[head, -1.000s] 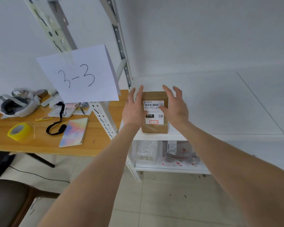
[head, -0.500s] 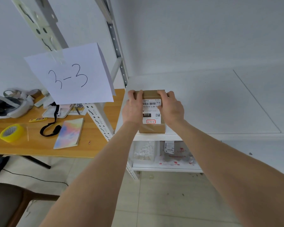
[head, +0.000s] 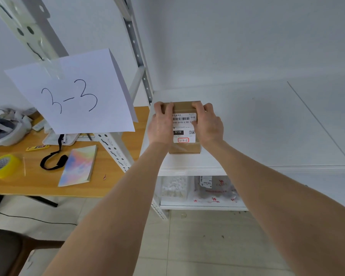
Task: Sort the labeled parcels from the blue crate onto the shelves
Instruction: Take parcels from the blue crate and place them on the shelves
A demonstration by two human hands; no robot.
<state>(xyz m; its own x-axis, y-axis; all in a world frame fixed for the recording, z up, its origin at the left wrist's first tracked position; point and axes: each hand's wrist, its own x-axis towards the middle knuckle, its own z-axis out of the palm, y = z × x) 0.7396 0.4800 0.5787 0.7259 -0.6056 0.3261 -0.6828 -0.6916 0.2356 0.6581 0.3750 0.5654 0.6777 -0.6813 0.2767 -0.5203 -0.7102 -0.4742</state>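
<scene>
A small brown cardboard parcel (head: 184, 127) with a white shipping label stands on the white shelf (head: 257, 124), near its front left corner. My left hand (head: 161, 124) grips the parcel's left side, fingers curled over its top edge. My right hand (head: 207, 124) grips the right side the same way. A paper sign (head: 74, 94) reading "3-3" hangs from the shelf's upright post. The blue crate is out of view.
On the lower shelf (head: 203, 206) lie bagged parcels (head: 213, 188). Left of the shelf stands a wooden desk (head: 116, 156) with a yellow tape roll (head: 3, 166), a headset (head: 6, 130), a black strap and an iridescent notebook (head: 79, 166). A chair seat (head: 6, 253) shows at lower left.
A second ago both hands hovered open around the parcel. They have since closed on its sides and still hold it on the shelf.
</scene>
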